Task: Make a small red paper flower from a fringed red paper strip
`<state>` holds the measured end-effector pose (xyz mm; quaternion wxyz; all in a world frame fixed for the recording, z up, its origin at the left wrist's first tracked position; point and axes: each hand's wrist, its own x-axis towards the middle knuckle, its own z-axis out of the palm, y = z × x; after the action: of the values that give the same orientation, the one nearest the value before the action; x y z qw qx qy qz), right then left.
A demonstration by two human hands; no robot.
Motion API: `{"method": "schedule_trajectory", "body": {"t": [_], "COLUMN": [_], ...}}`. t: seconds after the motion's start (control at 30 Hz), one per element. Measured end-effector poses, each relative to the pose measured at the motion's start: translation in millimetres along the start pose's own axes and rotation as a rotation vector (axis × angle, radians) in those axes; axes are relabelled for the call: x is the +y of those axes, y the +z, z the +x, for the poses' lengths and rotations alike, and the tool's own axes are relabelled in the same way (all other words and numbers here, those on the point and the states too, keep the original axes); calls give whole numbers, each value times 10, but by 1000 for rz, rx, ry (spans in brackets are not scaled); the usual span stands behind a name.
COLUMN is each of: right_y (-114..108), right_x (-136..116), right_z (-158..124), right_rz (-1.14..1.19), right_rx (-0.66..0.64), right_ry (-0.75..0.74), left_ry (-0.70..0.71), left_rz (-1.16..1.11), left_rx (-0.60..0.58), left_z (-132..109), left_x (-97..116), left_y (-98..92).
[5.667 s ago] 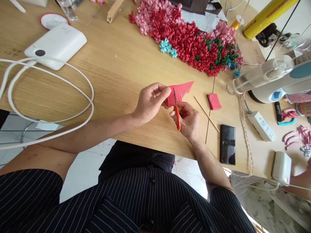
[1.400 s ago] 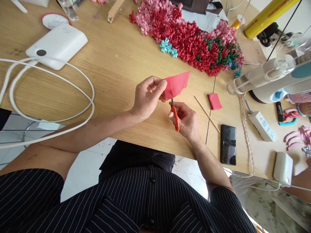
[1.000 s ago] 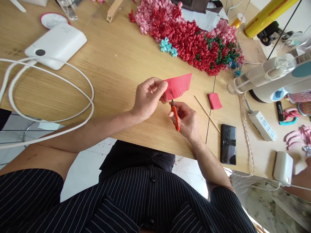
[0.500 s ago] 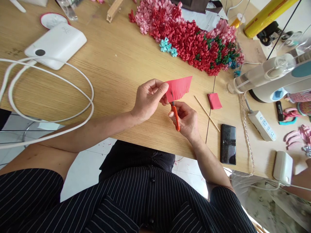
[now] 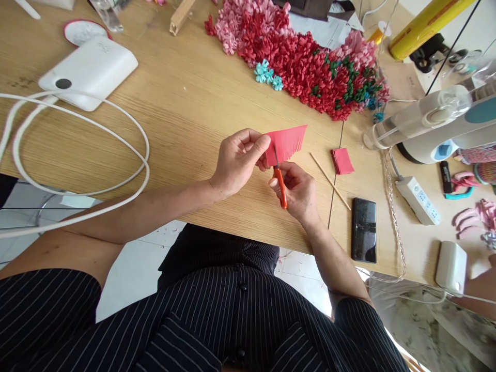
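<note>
My left hand (image 5: 239, 157) pinches a red paper strip (image 5: 287, 143) between thumb and fingers, and the strip's lower edge is cut into a narrow fringe. My right hand (image 5: 296, 192) grips small orange-handled scissors (image 5: 281, 187) just below the strip. The thin metal blades (image 5: 276, 156) stand up against the fringed edge, and the paper hides their tips. Both hands are over the wooden table (image 5: 186, 108), close to its near edge.
A heap of red, pink and green paper flowers (image 5: 306, 72) lies ahead. To the right are a folded red paper piece (image 5: 342, 161), a wooden stick (image 5: 329, 181) and a black phone (image 5: 363, 230). A white cable (image 5: 79, 150) loops at left. Another person's forearm (image 5: 482, 288) enters at far right.
The red strip has dropped slightly and tilted in my left hand, its fringed edge sliding across the blades. My right hand and the scissors have stayed nearly in place.
</note>
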<state>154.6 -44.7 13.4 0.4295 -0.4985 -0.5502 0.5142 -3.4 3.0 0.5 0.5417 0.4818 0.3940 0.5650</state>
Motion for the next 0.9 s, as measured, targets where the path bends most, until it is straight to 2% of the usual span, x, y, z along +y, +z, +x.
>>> {"method": "schedule_trajectory", "body": {"t": [0.37, 0.9], "right_y": [1, -16], "right_x": [-22, 21], "right_z": [-2, -9], "right_rz": [11, -18], "right_rx": [21, 15], "right_ry": [-6, 0], "left_ry": [-9, -30], "left_rz": [13, -3], "left_rx": [26, -8], "left_z": [-28, -42], "left_x": [62, 57], "left_y": [33, 31]}}
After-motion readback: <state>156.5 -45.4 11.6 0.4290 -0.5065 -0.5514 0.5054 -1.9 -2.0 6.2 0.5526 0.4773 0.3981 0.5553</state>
